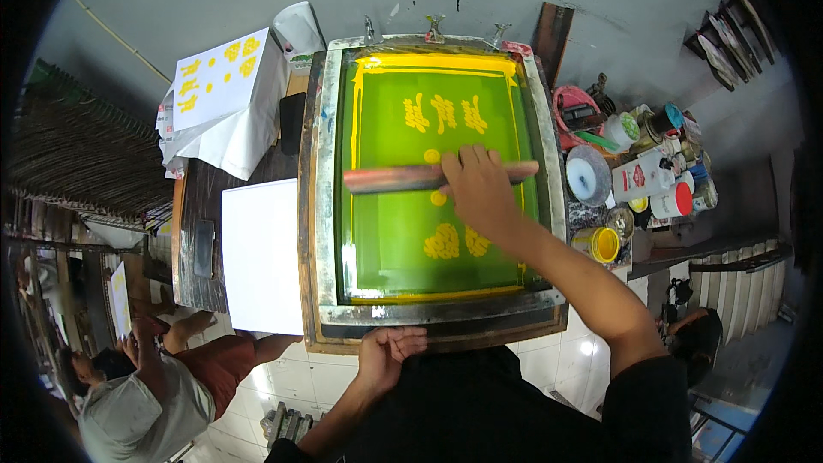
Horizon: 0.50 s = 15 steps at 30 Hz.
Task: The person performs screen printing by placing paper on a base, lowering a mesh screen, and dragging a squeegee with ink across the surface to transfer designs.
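My right hand grips a long reddish-brown squeegee, which lies crosswise over a green printing screen. The mesh carries yellow character shapes, dots and rounded motifs, partly covered by the hand and squeegee. Yellow ink is piled along the mesh's far edge and runs down its sides. A worn pale metal frame surrounds the mesh and sits on a wooden base. At the near edge of that base rests my left hand, fingers loosely bent, with nothing visible in them.
Left of the screen are a blank white sheet stack, a yellow-printed sheet on wrapped paper, and two dark phones. Ink tubs, bottles and a bowl crowd the right. Another person sits at lower left.
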{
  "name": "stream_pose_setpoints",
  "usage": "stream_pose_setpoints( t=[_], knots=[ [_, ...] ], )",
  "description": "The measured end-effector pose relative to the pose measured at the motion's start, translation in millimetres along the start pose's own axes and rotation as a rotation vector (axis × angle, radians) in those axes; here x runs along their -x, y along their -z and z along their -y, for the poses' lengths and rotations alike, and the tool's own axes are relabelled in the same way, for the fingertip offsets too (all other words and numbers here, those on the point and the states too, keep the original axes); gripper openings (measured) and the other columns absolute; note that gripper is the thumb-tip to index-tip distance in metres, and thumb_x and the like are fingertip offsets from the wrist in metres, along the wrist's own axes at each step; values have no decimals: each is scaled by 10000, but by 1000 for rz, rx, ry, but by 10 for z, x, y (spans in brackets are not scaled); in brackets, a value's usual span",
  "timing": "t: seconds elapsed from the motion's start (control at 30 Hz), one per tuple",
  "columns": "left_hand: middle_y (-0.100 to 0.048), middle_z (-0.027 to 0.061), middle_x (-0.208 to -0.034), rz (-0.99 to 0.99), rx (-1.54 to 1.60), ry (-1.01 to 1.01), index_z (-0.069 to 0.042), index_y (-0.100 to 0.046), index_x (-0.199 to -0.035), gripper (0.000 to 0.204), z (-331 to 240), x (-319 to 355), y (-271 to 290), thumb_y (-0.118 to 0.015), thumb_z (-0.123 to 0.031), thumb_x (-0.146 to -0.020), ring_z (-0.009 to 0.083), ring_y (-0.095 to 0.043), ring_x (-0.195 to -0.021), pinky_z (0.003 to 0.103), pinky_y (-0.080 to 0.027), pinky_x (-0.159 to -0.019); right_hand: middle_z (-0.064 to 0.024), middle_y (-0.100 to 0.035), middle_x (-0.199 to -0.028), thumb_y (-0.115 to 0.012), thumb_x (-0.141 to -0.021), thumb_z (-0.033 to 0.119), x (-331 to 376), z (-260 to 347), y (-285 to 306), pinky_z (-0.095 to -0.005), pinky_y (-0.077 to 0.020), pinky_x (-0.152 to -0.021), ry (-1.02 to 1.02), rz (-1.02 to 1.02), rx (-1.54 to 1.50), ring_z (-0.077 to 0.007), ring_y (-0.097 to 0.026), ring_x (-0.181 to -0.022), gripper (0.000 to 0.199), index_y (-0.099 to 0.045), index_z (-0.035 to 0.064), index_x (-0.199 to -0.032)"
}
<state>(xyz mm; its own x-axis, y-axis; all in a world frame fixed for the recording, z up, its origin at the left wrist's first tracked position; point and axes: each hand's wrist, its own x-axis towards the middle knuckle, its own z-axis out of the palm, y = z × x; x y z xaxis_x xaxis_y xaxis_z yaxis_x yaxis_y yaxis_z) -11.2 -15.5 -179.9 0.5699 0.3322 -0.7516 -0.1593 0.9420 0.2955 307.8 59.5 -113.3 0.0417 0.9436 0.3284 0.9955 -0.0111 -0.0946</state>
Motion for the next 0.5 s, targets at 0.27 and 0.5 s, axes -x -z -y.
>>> stream_pose_setpoints(
  t=[0.27,0.5],
  knots=[
    [-719,279,-1053,-96,-63,-43,85,-675,-918,278,43,92,-26,-497,-128,-934,381,-716,-890,514,-554,-901,-164,-628,-1022,-813,-803,236,-1053,-847,-354,-469,-431,-848,-9,3,93,-347,-607,-1003,448,-574,38,-1125],
    [-722,294,-1021,-58,-32,-91,141,-666,-994,311,93,97,-7,-477,-96,-925,375,-732,-865,488,-582,-871,-220,-649,-1143,-800,-844,242,-1629,-1238,-392,-515,-431,-944,-42,106,54,-413,-605,-1122,465,-544,10,-1155]
  ],
)
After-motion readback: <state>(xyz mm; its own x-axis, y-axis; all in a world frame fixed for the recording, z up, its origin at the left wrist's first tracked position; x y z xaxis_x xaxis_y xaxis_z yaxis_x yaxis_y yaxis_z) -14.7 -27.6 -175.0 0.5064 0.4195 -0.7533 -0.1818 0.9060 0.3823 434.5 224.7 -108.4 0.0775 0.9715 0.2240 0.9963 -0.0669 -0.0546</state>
